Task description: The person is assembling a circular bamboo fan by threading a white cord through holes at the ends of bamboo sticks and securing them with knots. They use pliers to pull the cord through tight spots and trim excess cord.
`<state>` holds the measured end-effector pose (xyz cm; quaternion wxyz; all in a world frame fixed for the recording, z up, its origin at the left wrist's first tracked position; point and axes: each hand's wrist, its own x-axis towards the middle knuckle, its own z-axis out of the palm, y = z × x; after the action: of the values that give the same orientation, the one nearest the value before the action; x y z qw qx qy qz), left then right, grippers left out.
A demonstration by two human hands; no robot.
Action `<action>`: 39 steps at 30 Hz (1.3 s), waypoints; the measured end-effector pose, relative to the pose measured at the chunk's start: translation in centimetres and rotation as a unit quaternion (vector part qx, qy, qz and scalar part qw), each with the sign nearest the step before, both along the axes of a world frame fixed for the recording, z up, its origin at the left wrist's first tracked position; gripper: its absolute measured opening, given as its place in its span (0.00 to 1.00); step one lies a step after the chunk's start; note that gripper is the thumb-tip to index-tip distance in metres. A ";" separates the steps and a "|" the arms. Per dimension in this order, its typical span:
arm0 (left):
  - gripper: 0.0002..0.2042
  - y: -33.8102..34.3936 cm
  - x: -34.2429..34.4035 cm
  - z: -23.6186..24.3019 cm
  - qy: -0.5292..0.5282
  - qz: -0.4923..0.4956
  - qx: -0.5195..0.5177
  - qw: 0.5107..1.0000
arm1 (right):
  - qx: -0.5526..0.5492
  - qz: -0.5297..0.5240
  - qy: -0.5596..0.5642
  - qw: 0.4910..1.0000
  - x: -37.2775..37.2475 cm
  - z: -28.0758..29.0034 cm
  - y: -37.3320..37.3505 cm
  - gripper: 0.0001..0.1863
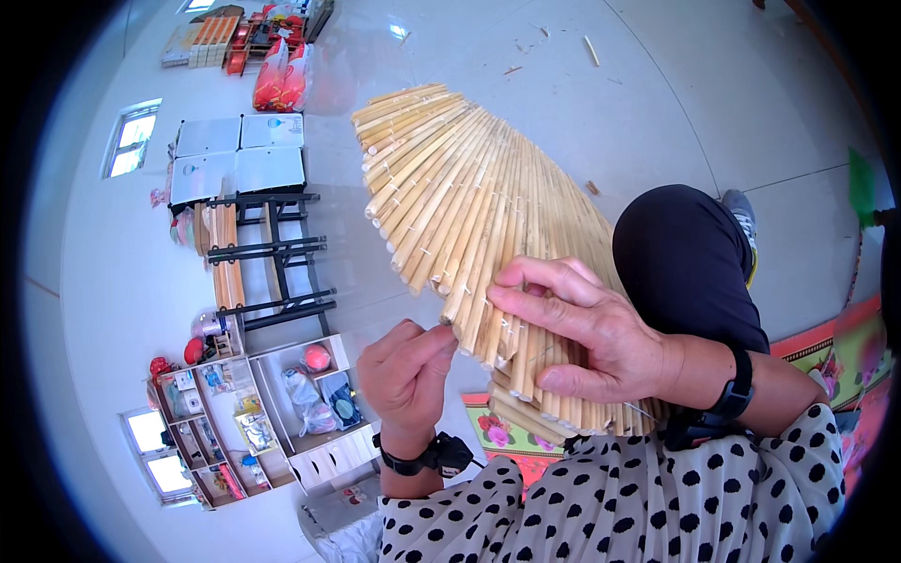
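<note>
A mat of straw-coloured reed sticks (469, 178), tied with white thread, fans out from my lap toward the floor. My right hand (596, 328) lies over its near part, fingers bent and thumb pressed on the sticks, gripping the mat. At the mat's left edge, my left hand (408, 371) is closed in a pinch, fingertips against the end of one stick. What sits between those fingertips is too small to make out. White thread stitches show along the stick ends between the two hands. The mat's near end is folded or layered under my right hand.
Small reed scraps (590, 51) lie on the grey tiled floor (657, 122). My dark-trousered knee (690, 263) is right of the mat. To the left stand folded black table legs (272, 251), white cabinets (239, 155) and a shelf unit (253, 413). A floral mat (817, 366) lies at the right.
</note>
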<state>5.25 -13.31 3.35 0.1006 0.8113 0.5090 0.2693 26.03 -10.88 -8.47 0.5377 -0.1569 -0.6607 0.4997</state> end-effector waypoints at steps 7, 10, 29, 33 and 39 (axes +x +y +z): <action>0.06 0.1 -0.3 0.8 0.047 -0.001 -0.014 0.999 | 0.003 0.001 -0.010 1.000 0.0 0.2 0.0 0.35; 0.06 -0.2 -0.2 1.2 0.042 0.018 -0.043 0.998 | 0.007 -0.004 -0.023 1.000 -0.2 0.3 -0.3 0.35; 0.06 0.6 -0.8 0.9 0.047 -0.015 -0.037 0.998 | -0.021 0.017 -0.021 0.999 0.1 0.3 -0.3 0.35; 0.07 0.5 -0.6 1.0 0.041 -0.007 -0.036 0.998 | 0.001 0.012 -0.020 1.000 0.1 0.1 -0.1 0.35; 0.08 0.4 -0.3 0.8 0.082 -0.031 0.040 0.995 | 0.012 0.002 -0.014 1.000 0.0 0.0 0.1 0.35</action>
<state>5.00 -12.91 4.16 0.0343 0.8495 0.4789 0.2186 26.06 -10.79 -8.50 0.5292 -0.1558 -0.6744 0.4908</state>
